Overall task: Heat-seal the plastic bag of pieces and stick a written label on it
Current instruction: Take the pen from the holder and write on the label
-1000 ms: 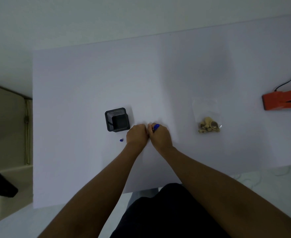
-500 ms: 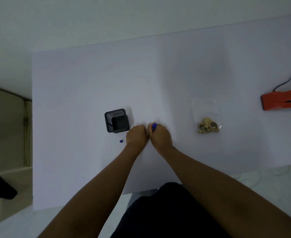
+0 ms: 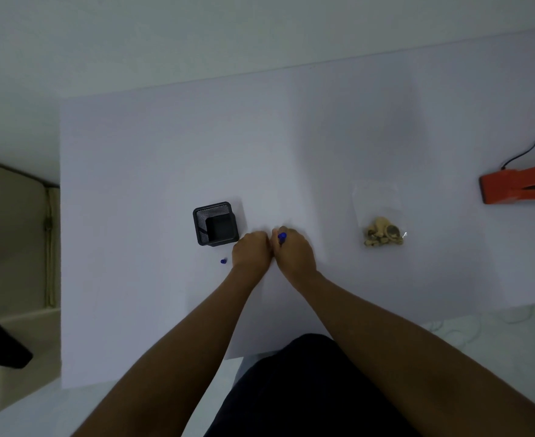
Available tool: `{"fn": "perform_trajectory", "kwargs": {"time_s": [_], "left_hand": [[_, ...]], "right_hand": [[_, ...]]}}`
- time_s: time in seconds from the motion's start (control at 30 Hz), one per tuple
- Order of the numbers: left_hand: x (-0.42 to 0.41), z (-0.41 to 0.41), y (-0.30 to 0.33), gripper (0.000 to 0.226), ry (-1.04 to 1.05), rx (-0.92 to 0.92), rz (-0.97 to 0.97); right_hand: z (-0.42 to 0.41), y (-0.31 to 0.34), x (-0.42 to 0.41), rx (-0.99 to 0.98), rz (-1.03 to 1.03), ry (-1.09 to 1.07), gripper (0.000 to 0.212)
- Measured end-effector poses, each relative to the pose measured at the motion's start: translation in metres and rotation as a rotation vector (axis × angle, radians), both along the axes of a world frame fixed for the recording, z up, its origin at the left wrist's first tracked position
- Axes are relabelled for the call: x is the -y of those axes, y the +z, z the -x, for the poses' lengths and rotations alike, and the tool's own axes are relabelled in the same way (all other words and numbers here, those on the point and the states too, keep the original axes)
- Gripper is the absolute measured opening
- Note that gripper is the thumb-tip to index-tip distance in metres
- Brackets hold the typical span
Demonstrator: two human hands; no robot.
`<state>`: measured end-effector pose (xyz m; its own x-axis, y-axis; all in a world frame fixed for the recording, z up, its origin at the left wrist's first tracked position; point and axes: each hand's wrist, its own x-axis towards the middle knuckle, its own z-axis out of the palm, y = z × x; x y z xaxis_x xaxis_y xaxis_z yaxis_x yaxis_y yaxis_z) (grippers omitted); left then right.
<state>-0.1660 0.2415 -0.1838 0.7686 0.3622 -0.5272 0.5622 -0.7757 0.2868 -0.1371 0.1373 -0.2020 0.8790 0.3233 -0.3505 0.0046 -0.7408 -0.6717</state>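
A pale table (image 3: 165, 152) stands against a plain wall. The right hand (image 3: 294, 255) curls round a blue pen (image 3: 282, 237); the left hand (image 3: 251, 252), touching it, is fisted, its contents hidden. No label shows. Right of the grip lies the plastic bag (image 3: 378, 209), likely light, limp and slippery: best pinched at its empty top. Beyond it, the orange sealer (image 3: 518, 187) is cut off.

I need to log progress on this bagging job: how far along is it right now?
Done: the pieces are in the plastic bag, which lies by itself on the table; whether it is sealed cannot be told. In hand: the right hand grips a blue pen, its cap lying off, with the left hand alongside, apparently writing. Left: sticking the label on; the orange sealer sits apart.
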Motion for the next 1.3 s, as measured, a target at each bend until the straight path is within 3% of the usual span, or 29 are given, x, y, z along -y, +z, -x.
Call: {"fn": "perform_trajectory", "kwargs": {"time_s": [1.3], "left_hand": [[0.0007,0.0011,-0.0022,0.017,0.001,0.018,0.022]], "right_hand": [[-0.0014,0.0001,0.0057,0.042,0.023,-0.040,0.030]]}}
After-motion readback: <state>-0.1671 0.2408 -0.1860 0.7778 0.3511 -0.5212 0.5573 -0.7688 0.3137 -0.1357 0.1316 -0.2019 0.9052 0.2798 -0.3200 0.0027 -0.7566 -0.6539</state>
